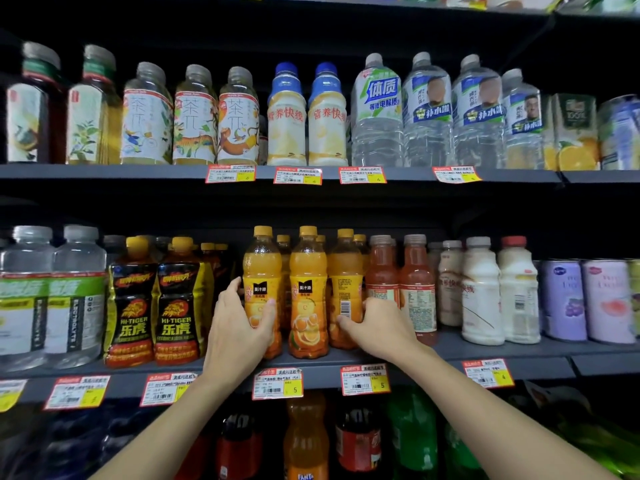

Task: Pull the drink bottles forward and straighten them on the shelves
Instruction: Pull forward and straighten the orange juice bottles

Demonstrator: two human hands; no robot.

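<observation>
1. The left hand (239, 327) is bare from fingertips to wrist, with slender, smooth fingers.
2. Its thumbnail (272, 301) is cut short and looks plain.
3. The left forearm (166, 420) is uncovered down to the bottom edge of the view, slim and even in outline.
4. The right hand (381, 323) is likewise bare, its knuckles faintly ridged.
5. The right forearm (485, 410) is uncovered too, and broadens toward the lower right corner, where the wide lens stretches it.
</observation>
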